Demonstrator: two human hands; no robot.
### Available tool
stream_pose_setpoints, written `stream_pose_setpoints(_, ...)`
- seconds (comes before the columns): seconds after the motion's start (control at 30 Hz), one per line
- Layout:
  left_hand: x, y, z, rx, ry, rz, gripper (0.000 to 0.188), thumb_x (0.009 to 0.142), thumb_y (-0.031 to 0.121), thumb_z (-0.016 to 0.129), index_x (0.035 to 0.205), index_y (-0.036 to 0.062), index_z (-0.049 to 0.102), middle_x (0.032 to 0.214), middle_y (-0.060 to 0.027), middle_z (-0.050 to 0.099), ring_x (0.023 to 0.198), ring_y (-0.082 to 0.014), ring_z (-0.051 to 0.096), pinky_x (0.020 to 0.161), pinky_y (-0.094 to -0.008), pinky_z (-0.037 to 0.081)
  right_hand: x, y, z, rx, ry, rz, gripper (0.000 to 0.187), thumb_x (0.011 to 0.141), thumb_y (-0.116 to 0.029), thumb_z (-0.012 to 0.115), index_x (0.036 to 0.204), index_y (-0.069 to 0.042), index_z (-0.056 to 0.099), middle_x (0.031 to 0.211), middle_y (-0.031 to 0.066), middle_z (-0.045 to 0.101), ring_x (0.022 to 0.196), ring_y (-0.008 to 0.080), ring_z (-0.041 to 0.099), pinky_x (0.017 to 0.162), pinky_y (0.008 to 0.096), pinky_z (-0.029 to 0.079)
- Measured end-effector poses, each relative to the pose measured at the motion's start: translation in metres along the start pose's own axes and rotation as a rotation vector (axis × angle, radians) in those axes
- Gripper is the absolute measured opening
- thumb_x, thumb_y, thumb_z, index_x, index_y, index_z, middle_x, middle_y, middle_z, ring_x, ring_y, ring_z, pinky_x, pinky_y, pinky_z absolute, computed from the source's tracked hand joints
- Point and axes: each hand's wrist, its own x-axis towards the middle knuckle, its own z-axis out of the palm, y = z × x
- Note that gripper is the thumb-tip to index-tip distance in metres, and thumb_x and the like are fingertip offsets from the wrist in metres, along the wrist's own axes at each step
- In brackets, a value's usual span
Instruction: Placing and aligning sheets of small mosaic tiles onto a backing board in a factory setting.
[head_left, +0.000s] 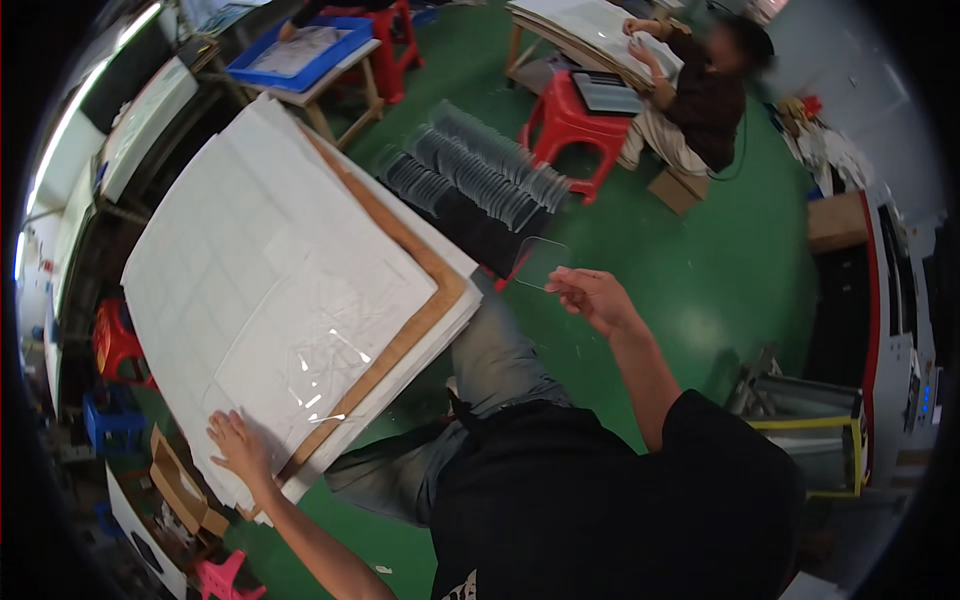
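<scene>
My right hand [592, 297] pinches one corner of a thin clear pane [541, 262] with rounded corners, held up over the green floor. Beyond it, several rows of similar clear panes [470, 165] stand on edge, close together, on a black base. My left hand [238, 447] lies with fingers spread on the near left part of a table covered with white sheets [260, 230], and nothing shows in it. Shiny clear film pieces [335, 360] lie on the sheets, to the right of that hand. Brown board [400, 345] shows along the table's edge.
A person [705, 95] sits at another white-topped table [590, 25] at the far right, near a red stool [580, 130] bearing a dark flat tray. A blue tray [300, 55] rests on a wooden stand at the back. An open cardboard box [185, 490] is at the lower left.
</scene>
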Motion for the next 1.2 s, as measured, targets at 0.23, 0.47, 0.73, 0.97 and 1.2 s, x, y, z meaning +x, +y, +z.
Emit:
stream_pose_setpoints(0.23, -0.006, 0.006, 0.0, -0.06, 0.03, 0.057, 0.059, 0.098, 0.045, 0.034, 0.138, 0.002, 0.04, 0.146, -0.0146, 0.036, 0.137, -0.0344, 0.028, 0.108, -0.0612, 0.012, 0.052, 0.044, -0.05, -0.065, 0.239, 0.025, 0.018, 0.082, -0.023, 0.068, 0.084, -0.005, 0.069, 0.079, 0.0043, 0.069, 0.059, 0.0079, 0.054, 0.05, 0.0195, 0.036)
stream_pose_setpoints(0.47, 0.004, 0.003, -0.004, -0.246, 0.041, 0.008, 0.067, 0.093, 0.049, 0.045, 0.133, -0.0042, 0.042, 0.135, -0.0244, 0.045, 0.125, -0.0388, 0.043, 0.109, -0.0515, 0.02, 0.162, 0.082, -0.062, -0.094, 0.42, 0.023, 0.015, 0.082, -0.023, 0.068, 0.08, -0.008, 0.069, 0.073, 0.0021, 0.068, 0.054, 0.0085, 0.054, 0.047, 0.0211, 0.032)
stream_pose_setpoints(0.73, 0.004, 0.013, -0.002, -0.364, 0.124, -0.011, 0.072, 0.086, 0.046, 0.061, 0.132, -0.0054, 0.042, 0.128, -0.0251, 0.049, 0.121, -0.0383, 0.047, 0.105, -0.0421, 0.032, 0.209, 0.079, -0.06, -0.193, 0.488, 0.003, 0.019, 0.084, -0.024, 0.064, 0.082, -0.007, 0.07, 0.072, 0.0021, 0.067, 0.054, 0.011, 0.055, 0.048, 0.0252, 0.038)
stream_pose_setpoints(0.97, 0.02, 0.021, 0.0, -0.655, 0.182, -0.132, 0.081, 0.077, 0.023, 0.072, 0.14, -0.0033, 0.029, 0.132, -0.0256, 0.045, 0.119, -0.038, 0.048, 0.101, -0.0389, 0.038, 0.215, 0.065, -0.055, -0.422, 0.494, -0.029, 0.026, 0.087, -0.025, 0.059, 0.086, -0.002, 0.069, 0.071, 0.0051, 0.066, 0.054, 0.0144, 0.057, 0.051, 0.028, 0.047)
stream_pose_setpoints(1.2, 0.01, 0.019, -0.004, -0.594, 0.323, 0.08, 0.094, 0.069, 0.009, 0.072, 0.146, 0.0009, 0.018, 0.134, -0.0262, 0.039, 0.121, -0.0383, 0.043, 0.101, -0.0433, 0.037, 0.209, 0.05, -0.033, -0.648, 0.393, -0.092, 0.03, 0.089, -0.025, 0.055, 0.093, 0.002, 0.068, 0.076, 0.0085, 0.067, 0.059, 0.0166, 0.062, 0.055, 0.0258, 0.051)
